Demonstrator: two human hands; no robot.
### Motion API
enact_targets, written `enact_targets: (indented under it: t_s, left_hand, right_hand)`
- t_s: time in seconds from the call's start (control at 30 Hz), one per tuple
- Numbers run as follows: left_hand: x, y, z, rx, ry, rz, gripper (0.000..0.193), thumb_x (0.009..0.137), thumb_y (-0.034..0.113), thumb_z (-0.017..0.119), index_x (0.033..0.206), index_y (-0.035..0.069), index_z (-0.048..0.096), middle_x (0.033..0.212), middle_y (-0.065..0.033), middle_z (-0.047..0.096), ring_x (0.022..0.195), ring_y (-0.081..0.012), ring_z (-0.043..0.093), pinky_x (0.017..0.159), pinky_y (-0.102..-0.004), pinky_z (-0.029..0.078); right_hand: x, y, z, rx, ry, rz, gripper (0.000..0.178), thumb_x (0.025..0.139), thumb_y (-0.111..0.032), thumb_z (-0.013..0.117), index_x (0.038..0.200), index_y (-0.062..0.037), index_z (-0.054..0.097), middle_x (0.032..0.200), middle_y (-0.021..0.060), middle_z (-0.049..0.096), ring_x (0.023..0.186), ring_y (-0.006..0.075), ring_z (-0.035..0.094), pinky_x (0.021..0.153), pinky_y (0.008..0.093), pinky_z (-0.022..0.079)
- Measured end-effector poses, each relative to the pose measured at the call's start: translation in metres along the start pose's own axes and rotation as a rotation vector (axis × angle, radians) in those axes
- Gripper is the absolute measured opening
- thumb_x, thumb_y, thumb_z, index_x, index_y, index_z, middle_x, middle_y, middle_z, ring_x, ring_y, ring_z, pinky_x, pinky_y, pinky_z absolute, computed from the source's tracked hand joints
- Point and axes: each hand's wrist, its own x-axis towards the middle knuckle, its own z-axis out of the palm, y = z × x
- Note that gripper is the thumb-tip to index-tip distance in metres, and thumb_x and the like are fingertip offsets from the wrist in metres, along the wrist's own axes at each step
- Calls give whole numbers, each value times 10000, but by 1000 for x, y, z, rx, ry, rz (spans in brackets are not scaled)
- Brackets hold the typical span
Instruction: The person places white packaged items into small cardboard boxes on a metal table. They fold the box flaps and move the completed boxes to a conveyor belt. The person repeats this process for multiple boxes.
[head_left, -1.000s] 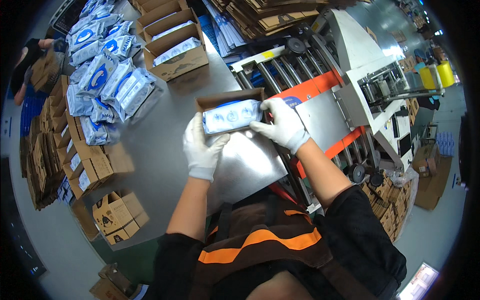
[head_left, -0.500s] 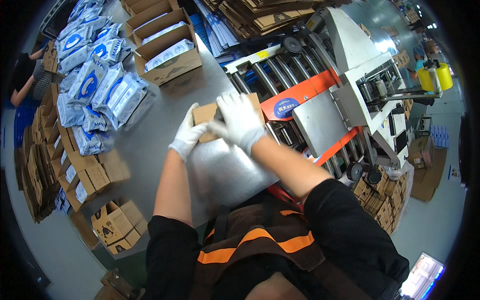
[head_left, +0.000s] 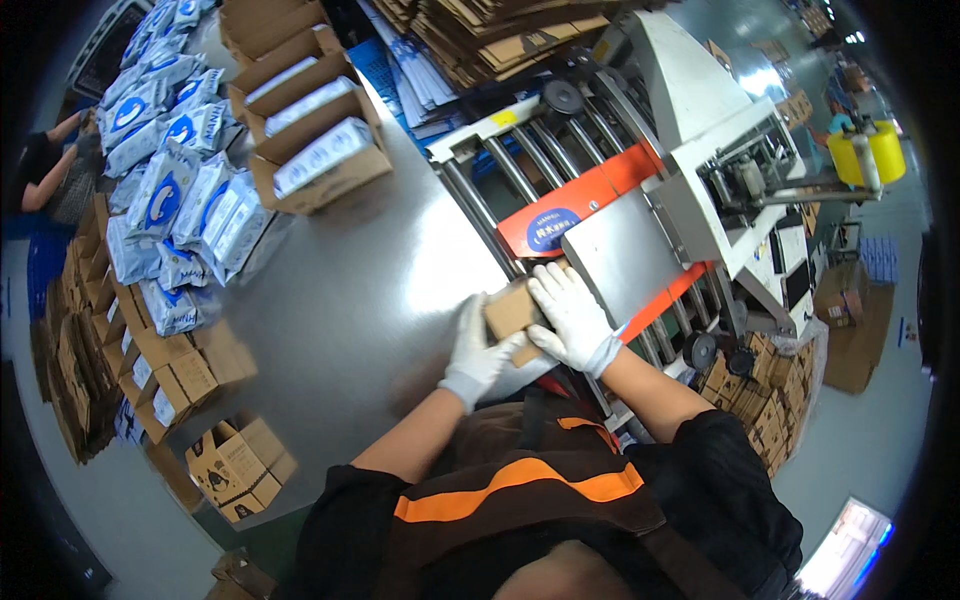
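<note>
A small brown cardboard box (head_left: 512,311) is between my two gloved hands, at the table's right edge beside the roller machine. My left hand (head_left: 477,352), in a white glove, presses the box's left side with its fingers curled along it. From the other side my right hand (head_left: 574,322), also white-gloved, grips the box, fingers over its right end and thumb toward the near side. Part of the box's right end is hidden by the right hand. Just beyond it runs the machine's orange guide rail (head_left: 622,172), with metal rollers (head_left: 512,170) beneath.
Blue-and-white packets (head_left: 165,195) lie heaped at the left of the steel table (head_left: 335,300). Open cartons (head_left: 335,175) holding packets stand at the back. An open carton (head_left: 232,465) sits near the left front corner. Flattened cardboard (head_left: 500,30) is stacked behind the machine.
Both hands have carried the box right and toward me, from the table's middle to the machine's edge. The view has shifted slightly.
</note>
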Motion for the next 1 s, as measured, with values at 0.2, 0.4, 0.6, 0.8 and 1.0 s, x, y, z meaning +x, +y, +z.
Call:
enact_targets:
  t_s: [0.2,0.4,0.6,0.8,1.0]
  left_hand:
    - [32,62,-43,-254,-505,-167,733,933,254,761,1526,12,405,1467,-224,536,1359,-320,536,1139,-398,432]
    - [-4,12,-134,-394,-307,-365,589,974,354,750,1455,66,569,1389,-129,627,1317,-230,559,1158,-382,418]
    - [-54,-79,-140,-702,118,-289,957,858,405,840,1576,37,325,1469,-172,507,1343,-300,528,1152,-434,432]
    - [-90,-3,-153,424,80,62,1211,625,238,933,1605,26,255,1506,-277,427,1391,-449,457,1143,-459,448]
    - [-104,6,-136,405,86,-24,1053,739,393,877,1557,5,338,1477,-255,477,1326,-409,545,1048,-469,500]
  right_hand:
    - [140,-45,-34,218,336,-190,342,849,-55,702,1182,5,654,1127,189,671,1027,408,636,949,465,509]
    - [338,-69,2,110,-211,-205,557,926,-414,667,1343,-47,633,1266,234,679,1200,407,634,1072,447,476]
    - [331,-107,33,33,-687,-113,674,1003,-648,450,1179,-74,757,1065,221,749,1041,380,709,973,438,529]
    - [266,-93,21,18,-767,-174,598,962,-632,576,1147,-98,773,1038,161,761,1003,352,717,932,422,550]
    - [136,-67,-41,360,136,-91,332,877,-214,769,1164,-52,724,1055,154,741,972,348,713,870,417,565]
